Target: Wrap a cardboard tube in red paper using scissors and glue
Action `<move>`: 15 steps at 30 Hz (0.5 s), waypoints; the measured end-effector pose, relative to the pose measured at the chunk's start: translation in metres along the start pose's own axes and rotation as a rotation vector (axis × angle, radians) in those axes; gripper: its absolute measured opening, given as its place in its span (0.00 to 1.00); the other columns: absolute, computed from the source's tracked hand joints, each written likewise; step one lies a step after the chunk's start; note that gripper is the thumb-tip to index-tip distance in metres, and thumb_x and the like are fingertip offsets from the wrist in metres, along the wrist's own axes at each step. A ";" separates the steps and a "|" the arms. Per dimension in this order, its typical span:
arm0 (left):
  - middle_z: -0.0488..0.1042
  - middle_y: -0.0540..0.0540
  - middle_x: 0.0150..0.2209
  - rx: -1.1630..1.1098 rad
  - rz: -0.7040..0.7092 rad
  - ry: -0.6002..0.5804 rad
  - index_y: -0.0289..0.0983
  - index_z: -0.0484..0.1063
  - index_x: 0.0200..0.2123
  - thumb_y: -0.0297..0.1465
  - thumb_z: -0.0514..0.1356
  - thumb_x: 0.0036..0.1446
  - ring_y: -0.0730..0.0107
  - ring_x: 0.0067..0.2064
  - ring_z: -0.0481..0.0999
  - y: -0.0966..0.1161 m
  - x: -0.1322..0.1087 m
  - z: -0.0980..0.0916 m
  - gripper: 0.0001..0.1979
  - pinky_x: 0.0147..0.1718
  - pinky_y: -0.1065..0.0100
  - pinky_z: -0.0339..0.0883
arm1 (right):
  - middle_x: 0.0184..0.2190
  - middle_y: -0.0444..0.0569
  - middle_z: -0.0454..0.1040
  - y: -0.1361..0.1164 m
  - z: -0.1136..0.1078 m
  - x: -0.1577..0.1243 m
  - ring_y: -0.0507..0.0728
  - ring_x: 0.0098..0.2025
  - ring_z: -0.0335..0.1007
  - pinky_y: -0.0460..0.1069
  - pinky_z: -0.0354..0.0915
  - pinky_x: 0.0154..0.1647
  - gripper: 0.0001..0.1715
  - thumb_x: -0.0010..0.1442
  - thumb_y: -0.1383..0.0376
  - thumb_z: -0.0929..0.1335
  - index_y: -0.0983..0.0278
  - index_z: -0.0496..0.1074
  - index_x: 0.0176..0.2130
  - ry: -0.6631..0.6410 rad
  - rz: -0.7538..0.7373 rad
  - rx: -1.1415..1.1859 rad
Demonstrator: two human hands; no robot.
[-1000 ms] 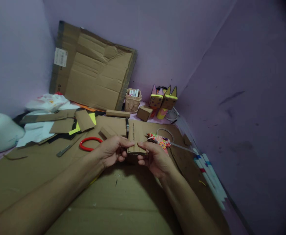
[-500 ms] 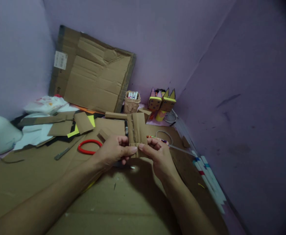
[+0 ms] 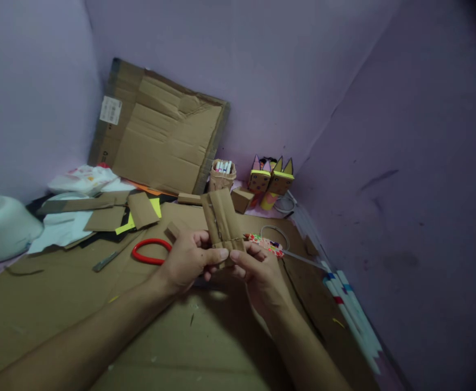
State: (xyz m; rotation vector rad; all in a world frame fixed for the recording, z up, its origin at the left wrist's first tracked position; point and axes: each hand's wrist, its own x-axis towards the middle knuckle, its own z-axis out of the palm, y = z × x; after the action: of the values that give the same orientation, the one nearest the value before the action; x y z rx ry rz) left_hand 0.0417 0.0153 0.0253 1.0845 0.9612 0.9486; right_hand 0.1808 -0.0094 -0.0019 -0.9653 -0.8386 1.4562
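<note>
A small creased piece of cardboard [image 3: 225, 217] is held up above the work surface, tilted with its top toward the left. My left hand [image 3: 189, 258] pinches its lower left edge, thumb in front and fingers behind. At the lower right, my right hand [image 3: 260, 266] grips the same piece, and the two thumbs nearly meet near its bottom fold. Just left of my left hand is a red scissors handle [image 3: 151, 251]; the rest of the scissors is mostly hidden. Beyond my right hand lies a flower-patterned strip [image 3: 265, 244].
Cardboard scraps [image 3: 142, 210] and a paintbrush [image 3: 110, 262] lie left. A large cardboard sheet [image 3: 164, 136] leans on the wall. Behind stand a marker cup [image 3: 222, 176] and decorated cardboard figures [image 3: 281, 182]. White markers [image 3: 354, 315] lie right, a white bowl [image 3: 5, 228] far left.
The cardboard piece has tilted leftward at its top, and both hands have turned slightly with it. The whole view has shifted a little, with the background lower and further right.
</note>
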 end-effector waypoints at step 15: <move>0.70 0.51 0.23 0.511 0.052 -0.040 0.34 0.73 0.35 0.35 0.61 0.46 0.72 0.22 0.68 0.011 -0.004 -0.007 0.13 0.21 0.70 0.63 | 0.22 0.44 0.75 0.003 0.003 -0.001 0.51 0.23 0.68 0.45 0.66 0.26 0.12 0.39 0.62 0.75 0.66 0.77 0.26 0.176 -0.129 0.026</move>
State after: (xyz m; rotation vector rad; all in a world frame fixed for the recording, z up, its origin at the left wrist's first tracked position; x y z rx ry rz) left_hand 0.0326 0.0152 0.0355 1.5549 1.1809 0.7342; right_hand 0.1772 -0.0109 -0.0033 -0.9860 -0.7370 1.2503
